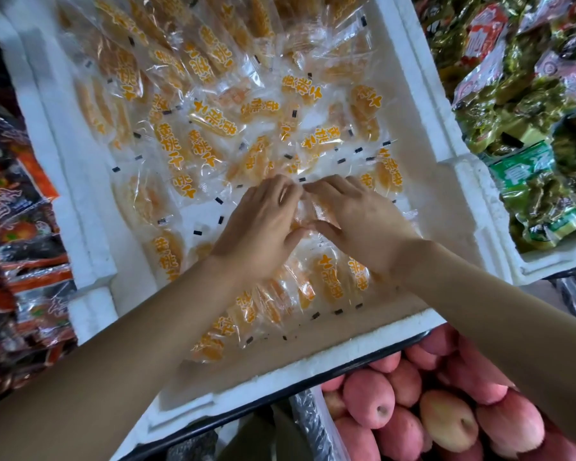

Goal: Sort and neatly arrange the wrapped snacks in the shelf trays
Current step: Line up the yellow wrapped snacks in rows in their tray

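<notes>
1. The left hand [260, 224] and the right hand [356, 221] meet over the middle of a white foam tray [313, 367], wrists apart and fingertips nearly touching.
2. The left fingers [286, 191] are curled, with the thumb tucked in below. Between fingers and thumb they hold one side of a clear-wrapped snack [308, 211].
3. The right fingers [326, 188] are curled the same way, thumb beneath, and hold the other side of that same snack. It sits in the small gap framed by the two hands, and only its crinkled clear wrapper and a bit of orange filling show.
4. Whether the held snack is lifted off the packets under it or rests on them cannot be told.
5. Beyond the fingertips lies a loose heap of wrapped snacks [213, 121], clear packets with orange pieces and orange lettering, lying at mixed angles and overlapping.
6. Below the wrists, on the near side of the fingers, a row of snacks [330, 277] lies side by side, overlapping like tiles, along the tray's near wall.
7. Right of the right fingers, past the tray wall, a second foam tray [473, 181] holds green packets [529, 111].
8. Left of the left fingers, outside the tray, lie red and dark packets [20, 201].
9. Near the right forearm, below the tray's near rim, are pink apples [446, 410].
</notes>
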The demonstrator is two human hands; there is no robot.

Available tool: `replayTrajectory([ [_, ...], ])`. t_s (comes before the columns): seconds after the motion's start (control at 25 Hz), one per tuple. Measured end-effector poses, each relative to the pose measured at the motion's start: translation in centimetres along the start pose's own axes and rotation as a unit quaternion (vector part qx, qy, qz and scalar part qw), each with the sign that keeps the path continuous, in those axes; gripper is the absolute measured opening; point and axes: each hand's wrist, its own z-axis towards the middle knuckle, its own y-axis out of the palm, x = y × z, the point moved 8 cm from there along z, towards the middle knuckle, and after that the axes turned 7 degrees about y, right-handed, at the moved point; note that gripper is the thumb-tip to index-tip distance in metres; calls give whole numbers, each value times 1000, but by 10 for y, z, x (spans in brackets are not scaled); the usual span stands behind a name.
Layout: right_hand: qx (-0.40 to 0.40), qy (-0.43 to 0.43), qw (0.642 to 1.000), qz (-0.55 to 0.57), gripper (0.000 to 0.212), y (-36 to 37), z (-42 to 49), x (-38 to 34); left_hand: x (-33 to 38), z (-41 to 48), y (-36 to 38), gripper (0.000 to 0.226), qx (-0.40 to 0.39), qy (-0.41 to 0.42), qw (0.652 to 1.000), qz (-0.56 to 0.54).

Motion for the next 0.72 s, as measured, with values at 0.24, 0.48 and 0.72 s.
replayTrajectory([
  [0.24, -18, 35, 999, -28, 45, 12, 11, 7, -2, -26, 4, 46, -36, 22, 999, 10],
  [0.48, 22, 8, 1000, -21, 36, 7, 7, -12, -11, -52, -9, 52, -46, -12, 998, 34],
  [0.72, 0, 33, 997, -76, 25, 15, 10, -30, -8, -60, 3, 61, -76, -48, 996, -25],
])
